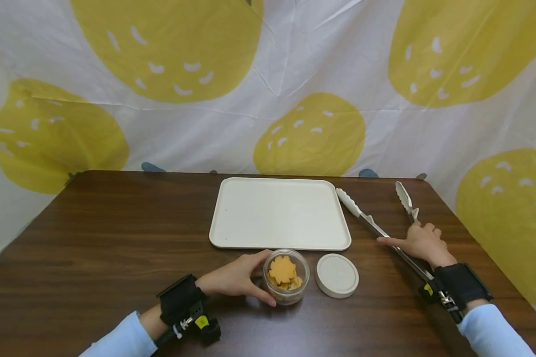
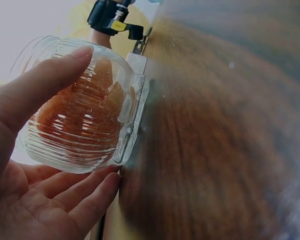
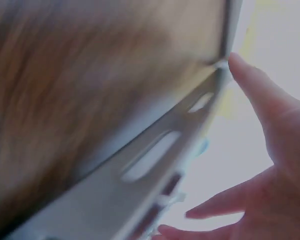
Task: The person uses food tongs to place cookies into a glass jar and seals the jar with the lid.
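Note:
A ribbed glass jar (image 1: pixel 286 295) without its lid stands on the table, with orange flower-shaped pieces (image 1: pixel 283 269) inside. My left hand (image 1: pixel 238 275) holds the jar from its left side, thumb on the near wall and fingers round the far one. In the left wrist view the thumb lies across the jar (image 2: pixel 85 145). Long metal tongs (image 1: pixel 375 225) with pale scalloped tips lie spread at the right. Over them is my right hand (image 1: pixel 422 243), its thumb out by the left arm and its fingers by the right arm. In the right wrist view those fingers look spread and loose.
A cream rectangular tray (image 1: pixel 279 213) lies behind the jar. Between jar and tongs sits a round white lid (image 1: pixel 337 275). Dark wood makes up the tabletop (image 1: pixel 116 248), and a curtain (image 1: pixel 196 129) with yellow shapes hangs behind it.

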`<action>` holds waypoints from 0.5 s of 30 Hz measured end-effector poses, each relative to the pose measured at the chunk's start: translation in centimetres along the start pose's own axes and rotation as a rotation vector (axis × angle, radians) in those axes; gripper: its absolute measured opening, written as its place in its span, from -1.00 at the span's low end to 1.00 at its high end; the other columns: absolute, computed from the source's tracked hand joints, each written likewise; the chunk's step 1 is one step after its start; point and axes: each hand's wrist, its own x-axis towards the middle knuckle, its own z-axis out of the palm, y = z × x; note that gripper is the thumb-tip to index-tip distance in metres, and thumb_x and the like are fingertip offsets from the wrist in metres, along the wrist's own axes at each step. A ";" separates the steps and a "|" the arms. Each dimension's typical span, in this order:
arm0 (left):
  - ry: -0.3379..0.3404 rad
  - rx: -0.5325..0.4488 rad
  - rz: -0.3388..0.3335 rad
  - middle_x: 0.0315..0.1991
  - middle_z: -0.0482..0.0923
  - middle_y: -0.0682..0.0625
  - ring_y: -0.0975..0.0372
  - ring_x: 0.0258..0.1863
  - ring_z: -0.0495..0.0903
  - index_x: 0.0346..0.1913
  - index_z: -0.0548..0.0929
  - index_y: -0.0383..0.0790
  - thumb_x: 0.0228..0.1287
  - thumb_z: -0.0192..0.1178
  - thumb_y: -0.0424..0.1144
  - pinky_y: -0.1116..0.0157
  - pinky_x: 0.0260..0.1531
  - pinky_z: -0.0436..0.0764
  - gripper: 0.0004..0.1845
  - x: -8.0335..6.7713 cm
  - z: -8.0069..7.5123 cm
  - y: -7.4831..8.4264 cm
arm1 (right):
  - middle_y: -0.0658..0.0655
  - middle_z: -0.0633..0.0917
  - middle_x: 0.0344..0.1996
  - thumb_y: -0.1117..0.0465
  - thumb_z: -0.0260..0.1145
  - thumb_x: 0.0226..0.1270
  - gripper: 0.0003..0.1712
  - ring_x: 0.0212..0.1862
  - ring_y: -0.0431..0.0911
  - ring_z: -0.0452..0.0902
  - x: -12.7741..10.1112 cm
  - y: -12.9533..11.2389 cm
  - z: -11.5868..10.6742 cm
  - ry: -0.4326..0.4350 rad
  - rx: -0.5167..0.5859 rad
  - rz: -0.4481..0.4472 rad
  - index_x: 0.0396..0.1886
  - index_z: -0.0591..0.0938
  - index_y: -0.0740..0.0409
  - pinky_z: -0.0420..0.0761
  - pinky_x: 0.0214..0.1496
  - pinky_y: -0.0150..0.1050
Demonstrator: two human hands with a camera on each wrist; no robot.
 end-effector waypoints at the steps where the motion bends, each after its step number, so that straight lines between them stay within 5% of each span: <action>1: 0.000 0.003 0.001 0.05 0.41 0.03 0.27 0.10 0.36 0.12 0.30 -0.16 -0.16 0.42 -0.21 0.36 0.11 0.31 -0.28 0.0 0.0 0.0 | 0.63 0.29 -0.28 -0.42 0.20 -0.11 0.17 -0.20 0.43 0.20 -0.3 -0.3 0.0 0.054 0.012 -0.030 -0.05 0.30 0.70 0.35 -0.37 0.16; 6: -0.004 -0.012 0.004 0.05 0.40 0.02 0.25 0.12 0.35 0.12 0.30 -0.15 -0.15 0.42 -0.21 0.37 0.11 0.32 -0.28 0.0 0.1 -0.1 | 0.60 0.38 -0.17 -0.18 0.26 0.06 -0.15 -0.13 0.43 0.27 -1.9 -2.8 0.0 0.268 0.070 -0.251 -0.04 0.40 0.57 0.41 -0.31 0.20; 10: 0.002 -0.003 0.006 0.06 0.40 0.01 0.24 0.12 0.35 0.13 0.29 -0.16 -0.15 0.42 -0.21 0.36 0.11 0.32 -0.27 0.0 0.1 -0.1 | 0.53 0.45 -0.13 -0.22 0.22 0.08 -0.11 -0.07 0.30 0.39 -3.6 -5.6 0.9 0.195 0.121 -0.380 0.03 0.37 0.55 0.46 -0.14 0.12; 15: 0.001 0.004 0.005 0.05 0.41 0.02 0.24 0.11 0.36 0.13 0.29 -0.15 -0.15 0.42 -0.20 0.35 0.11 0.32 -0.27 -0.1 0.1 -0.2 | 0.47 0.43 -0.08 -0.36 0.19 -0.03 0.07 -0.04 0.23 0.39 -5.3 -8.0 2.7 0.076 0.114 -0.416 0.12 0.31 0.52 0.48 -0.09 0.05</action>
